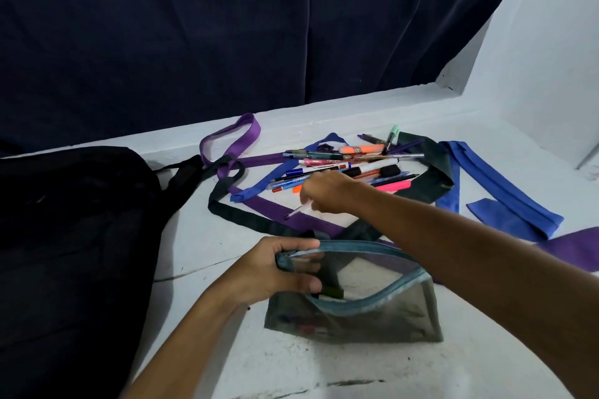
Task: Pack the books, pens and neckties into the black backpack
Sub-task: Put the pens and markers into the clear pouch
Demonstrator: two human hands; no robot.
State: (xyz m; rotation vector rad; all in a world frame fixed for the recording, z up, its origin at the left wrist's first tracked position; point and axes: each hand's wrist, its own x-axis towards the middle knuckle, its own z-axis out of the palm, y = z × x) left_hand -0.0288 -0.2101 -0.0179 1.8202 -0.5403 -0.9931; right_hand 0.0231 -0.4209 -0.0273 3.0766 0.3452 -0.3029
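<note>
Transparent pouch [353, 295] is held open by the left hand [275, 272] pinching its rim, so the right hand [327, 192], pinching one pen [298, 211], should drop it tip-first inside.

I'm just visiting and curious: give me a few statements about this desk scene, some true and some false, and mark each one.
1. The left hand holds the mesh pouch open. True.
2. The right hand is empty. False: it pinches a pen.
3. The black backpack lies left of the pouch. True.
4. All the pens are packed. False: a pile of pens lies on the table among neckties.
</note>
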